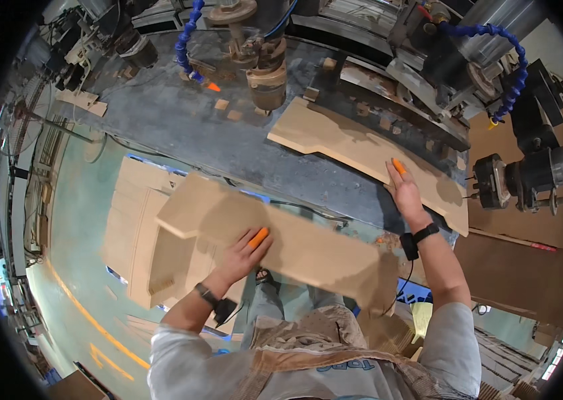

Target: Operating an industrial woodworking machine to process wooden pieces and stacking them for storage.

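A long tan wooden board (308, 243) with a stepped outline lies across in front of my body. My left hand (245, 253) grips its near edge, fingers over the top face and an orange cover on one finger. Its right end reaches over a stack at my right side; whether it rests there I cannot tell. A second, similarly shaped board (348, 142) lies on the grey machine table (161, 113), slanting down to the right. My right hand (404, 190) holds its near edge, fingers on the top face, one orange-covered. The thumb is hidden.
A spindle head (267, 83) stands over the table behind the boards. A horizontal drill unit (491, 183) points at the right board's end. Blue coolant hoses (185, 40) hang above. Small wood offcuts (221, 105) lie about. Stacked boards (138, 233) stand at lower left.
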A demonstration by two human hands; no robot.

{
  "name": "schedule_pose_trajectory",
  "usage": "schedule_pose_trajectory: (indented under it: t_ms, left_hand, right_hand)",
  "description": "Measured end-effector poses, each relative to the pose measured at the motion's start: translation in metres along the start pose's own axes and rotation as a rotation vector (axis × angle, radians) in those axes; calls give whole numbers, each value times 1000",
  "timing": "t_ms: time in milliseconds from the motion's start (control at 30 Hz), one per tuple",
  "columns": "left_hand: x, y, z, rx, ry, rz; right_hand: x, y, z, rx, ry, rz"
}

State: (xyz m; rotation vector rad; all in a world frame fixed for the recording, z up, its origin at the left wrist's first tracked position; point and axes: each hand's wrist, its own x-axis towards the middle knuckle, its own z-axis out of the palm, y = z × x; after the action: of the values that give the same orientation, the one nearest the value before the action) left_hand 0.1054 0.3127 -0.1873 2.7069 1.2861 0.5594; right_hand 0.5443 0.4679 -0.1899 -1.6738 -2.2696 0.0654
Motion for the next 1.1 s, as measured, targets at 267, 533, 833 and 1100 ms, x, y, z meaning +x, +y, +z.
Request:
schedule_pose_trajectory:
  t_ms: [267,533,833,1100]
  left_hand:
    - [-249,-23,-36,-11,-328,-415]
    - [-424,-19,-49,295,-124,-1247]
    - [-540,-184,-16,599,134,-1388]
    - [-623,-312,48,607,161,-1358]
  right_hand:
    - [26,13,42,-47,-132,-159]
    - [32,-29,36,-72,-193,-82]
    - [-94,-123,104,-399,25,212]
    - [-90,-126,102,-390,9,143]
